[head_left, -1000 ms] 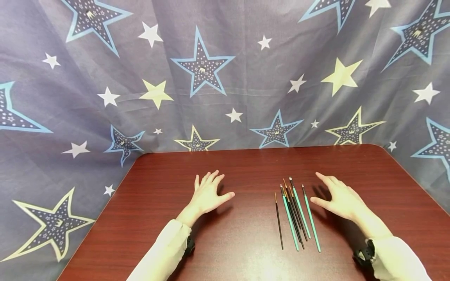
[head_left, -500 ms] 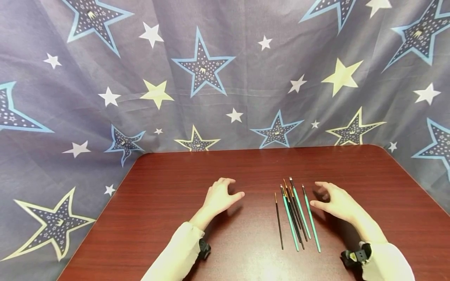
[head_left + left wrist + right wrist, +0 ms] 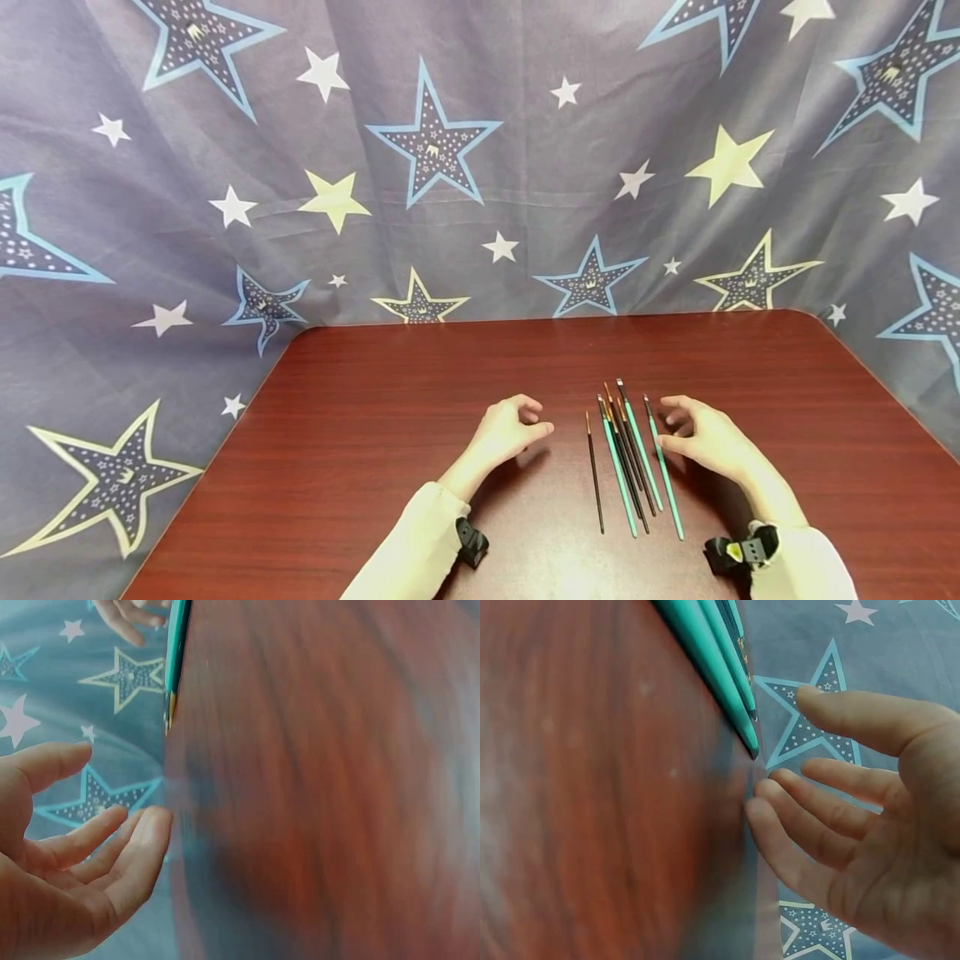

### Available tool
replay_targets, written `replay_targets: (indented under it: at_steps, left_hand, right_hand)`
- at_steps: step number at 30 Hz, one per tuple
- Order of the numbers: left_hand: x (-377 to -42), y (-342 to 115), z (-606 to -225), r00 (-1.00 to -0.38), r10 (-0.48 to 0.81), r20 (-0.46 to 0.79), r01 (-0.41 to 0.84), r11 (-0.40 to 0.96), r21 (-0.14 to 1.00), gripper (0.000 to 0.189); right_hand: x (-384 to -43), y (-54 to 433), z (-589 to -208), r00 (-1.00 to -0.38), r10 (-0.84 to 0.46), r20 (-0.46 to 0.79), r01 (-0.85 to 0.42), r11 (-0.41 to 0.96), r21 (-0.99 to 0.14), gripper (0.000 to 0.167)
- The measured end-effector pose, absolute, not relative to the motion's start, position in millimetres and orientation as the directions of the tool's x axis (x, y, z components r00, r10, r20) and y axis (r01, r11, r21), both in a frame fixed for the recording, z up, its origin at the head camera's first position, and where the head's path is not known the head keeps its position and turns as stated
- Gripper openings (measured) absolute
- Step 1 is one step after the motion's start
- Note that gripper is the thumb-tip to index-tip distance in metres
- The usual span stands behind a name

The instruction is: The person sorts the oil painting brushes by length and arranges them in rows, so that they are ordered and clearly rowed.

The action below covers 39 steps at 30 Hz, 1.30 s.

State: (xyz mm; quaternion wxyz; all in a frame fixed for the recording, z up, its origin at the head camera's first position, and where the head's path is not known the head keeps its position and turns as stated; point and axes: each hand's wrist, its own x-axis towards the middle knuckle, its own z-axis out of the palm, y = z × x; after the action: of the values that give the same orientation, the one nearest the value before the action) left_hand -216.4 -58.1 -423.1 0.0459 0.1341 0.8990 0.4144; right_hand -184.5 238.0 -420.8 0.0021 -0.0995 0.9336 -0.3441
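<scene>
Several thin paintbrushes [image 3: 625, 467] lie on the table in a loose bundle, some with teal handles and some with black. One black brush [image 3: 595, 475] lies a little apart on the left, and a teal brush [image 3: 666, 475] forms the right side of the group. My left hand [image 3: 507, 433] is left of the brushes, fingers bent loosely and holding nothing. At the right, my right hand [image 3: 705, 437] has its thumb tip overlapping the teal brush in the head view. In the right wrist view its fingers [image 3: 802, 832] are relaxed, with nothing between them and the thumb.
The reddish-brown wooden table [image 3: 375, 375] has rounded far corners. A grey curtain [image 3: 525, 150] printed with stars hangs behind it and along the sides. Black wrist cameras [image 3: 471, 542] sit at both white sleeves.
My left hand has moved right toward the brushes, its spread fingers bending inward. The right hand has come slightly left and nearer, its fingers also curling more. The brushes have stayed in place.
</scene>
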Motion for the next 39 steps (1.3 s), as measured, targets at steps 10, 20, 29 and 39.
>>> replay_targets:
  at_steps: [10,20,29,39]
  left_hand:
    - [-212,-29,-431,-0.902,0.407,-0.143,0.016,0.363,0.932,0.034]
    - [-208,-7,-435,-0.882,0.402,-0.247,-0.136,0.286,0.949,0.033]
    - [-204,6,-434,-0.910,0.336,-0.242,-0.090,0.409,0.908,0.031]
    - [-201,16,-427,-0.943,0.256,-0.215,-0.012,0.617,0.787,0.036]
  right_hand:
    - [-186,231,-420,-0.971,-0.217,-0.099,-0.054,0.605,-0.794,0.058]
    - [-187,224,-420,-0.966,-0.218,-0.140,-0.012,0.577,-0.817,0.059]
    - [-186,226,-423,-0.962,-0.220,-0.165,0.001,0.598,-0.802,0.060]
    - [-187,225,-422,-0.957,-0.234,-0.169,0.009,0.561,-0.828,0.059]
